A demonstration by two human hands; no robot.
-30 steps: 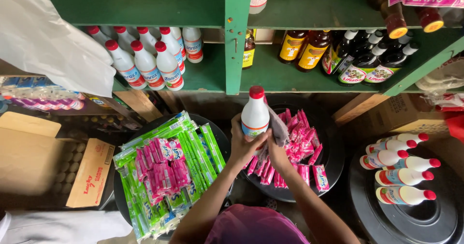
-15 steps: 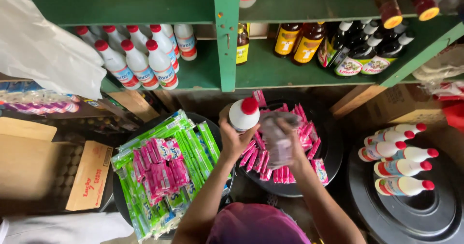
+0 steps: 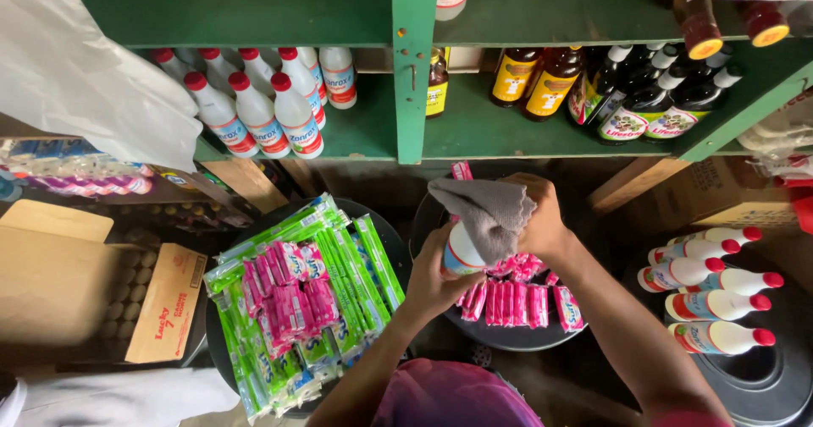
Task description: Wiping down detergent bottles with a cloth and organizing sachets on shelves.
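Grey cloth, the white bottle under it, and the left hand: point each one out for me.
grey cloth (image 3: 489, 215), head view, on the middle of the draped fabric.
white bottle (image 3: 462, 258), head view, on the body showing below the cloth.
left hand (image 3: 432, 279), head view, on the back of the hand.

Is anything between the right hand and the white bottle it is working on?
Yes: a grey cloth lies between the right hand and the top of the white bottle, covering the cap. The left hand grips the bottle's body directly.
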